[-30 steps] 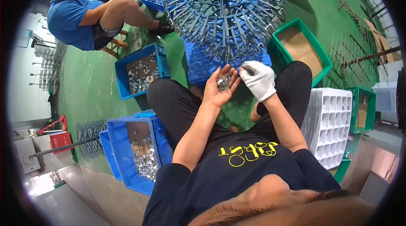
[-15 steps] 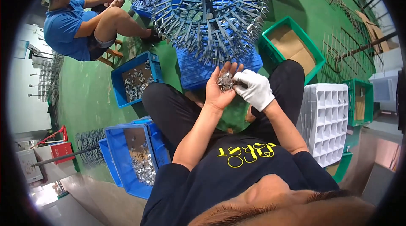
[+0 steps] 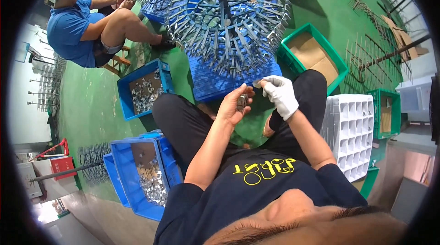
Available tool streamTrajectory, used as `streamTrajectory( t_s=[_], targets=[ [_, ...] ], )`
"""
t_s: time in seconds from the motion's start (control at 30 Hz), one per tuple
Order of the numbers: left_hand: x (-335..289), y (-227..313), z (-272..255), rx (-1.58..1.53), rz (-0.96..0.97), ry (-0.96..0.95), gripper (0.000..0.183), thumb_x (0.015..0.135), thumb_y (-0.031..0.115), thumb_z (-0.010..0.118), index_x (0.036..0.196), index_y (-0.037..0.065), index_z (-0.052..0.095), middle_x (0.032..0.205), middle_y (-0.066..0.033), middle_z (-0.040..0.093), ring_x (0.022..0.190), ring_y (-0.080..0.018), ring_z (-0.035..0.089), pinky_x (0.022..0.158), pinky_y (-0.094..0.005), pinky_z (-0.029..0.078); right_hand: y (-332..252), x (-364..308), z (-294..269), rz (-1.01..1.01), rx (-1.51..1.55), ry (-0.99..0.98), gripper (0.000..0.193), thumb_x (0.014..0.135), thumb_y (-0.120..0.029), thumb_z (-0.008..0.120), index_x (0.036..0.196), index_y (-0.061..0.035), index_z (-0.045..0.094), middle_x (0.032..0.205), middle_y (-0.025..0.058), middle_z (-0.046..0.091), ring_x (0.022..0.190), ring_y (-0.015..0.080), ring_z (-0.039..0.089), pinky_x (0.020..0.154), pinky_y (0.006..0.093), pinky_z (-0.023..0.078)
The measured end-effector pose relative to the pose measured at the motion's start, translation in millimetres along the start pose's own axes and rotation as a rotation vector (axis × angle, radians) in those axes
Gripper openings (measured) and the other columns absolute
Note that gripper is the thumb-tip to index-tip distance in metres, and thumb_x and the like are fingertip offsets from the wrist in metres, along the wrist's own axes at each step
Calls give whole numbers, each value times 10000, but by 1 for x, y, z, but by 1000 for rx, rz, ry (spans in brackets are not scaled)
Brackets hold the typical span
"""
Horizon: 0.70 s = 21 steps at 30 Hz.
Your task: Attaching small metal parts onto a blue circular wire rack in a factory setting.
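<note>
- Left hand (image 3: pixel 233 108), bare: palm up, fingers curled around a small clutch of shiny metal parts (image 3: pixel 242 102).
- Right hand (image 3: pixel 281 97), white-gloved: thumb and fingers pinched on a single small metal piece (image 3: pixel 257 83). Hands near each other, just off the near edge of the blue crate base (image 3: pixel 205 86).
- Handling, my judgement: light, stiff, probably slick; thin edges may nip or scratch. Best pinched by the edges, sparing the bright faces.
- Round hook rack (image 3: pixel 223 8) stands on the crate base, its arms overhanging the near edge.
- Blue bin (image 3: pixel 126 103) off the base's left edge and larger blue bin (image 3: pixel 124 171) by the left knee: similar parts, loose on cardboard.
- Green bin (image 3: pixel 339 80) off the right edge, cardboard-lined; white compartment tray (image 3: pixel 357 130) nearer.
- Room: green floor (image 3: pixel 87 107), glossy; co-worker in blue shirt (image 3: pixel 68 31) sits on a wooden stool (image 3: pixel 121 60).
</note>
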<state>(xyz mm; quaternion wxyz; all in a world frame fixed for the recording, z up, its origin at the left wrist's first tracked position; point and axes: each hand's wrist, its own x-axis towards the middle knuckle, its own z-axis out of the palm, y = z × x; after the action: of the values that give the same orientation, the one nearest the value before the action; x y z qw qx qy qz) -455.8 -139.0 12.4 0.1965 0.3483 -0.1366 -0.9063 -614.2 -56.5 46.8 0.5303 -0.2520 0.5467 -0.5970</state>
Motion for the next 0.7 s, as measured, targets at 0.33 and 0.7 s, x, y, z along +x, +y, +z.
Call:
streamTrajectory(
  t_s=[0.33, 0.7],
  targets=[
    [-3, 16, 37, 530, 270, 90, 226, 794, 252, 724, 875, 51, 663, 744, -31, 620, 606, -77, 529, 458, -189, 377, -7, -12, 15, -712, -643, 258, 61, 747, -17, 650, 807, -16, 659, 688, 30, 606, 556, 143, 511, 531, 239, 417],
    [34, 26, 75, 392, 225, 82, 215, 783, 265, 726, 884, 85, 664, 767, -10, 622, 590, -84, 539, 447, -187, 370, -39, 24, -14, -787, -1005, 505, 111, 661, 19, 670, 741, -45, 627, 688, 33, 611, 552, 182, 531, 537, 272, 439]
  ],
)
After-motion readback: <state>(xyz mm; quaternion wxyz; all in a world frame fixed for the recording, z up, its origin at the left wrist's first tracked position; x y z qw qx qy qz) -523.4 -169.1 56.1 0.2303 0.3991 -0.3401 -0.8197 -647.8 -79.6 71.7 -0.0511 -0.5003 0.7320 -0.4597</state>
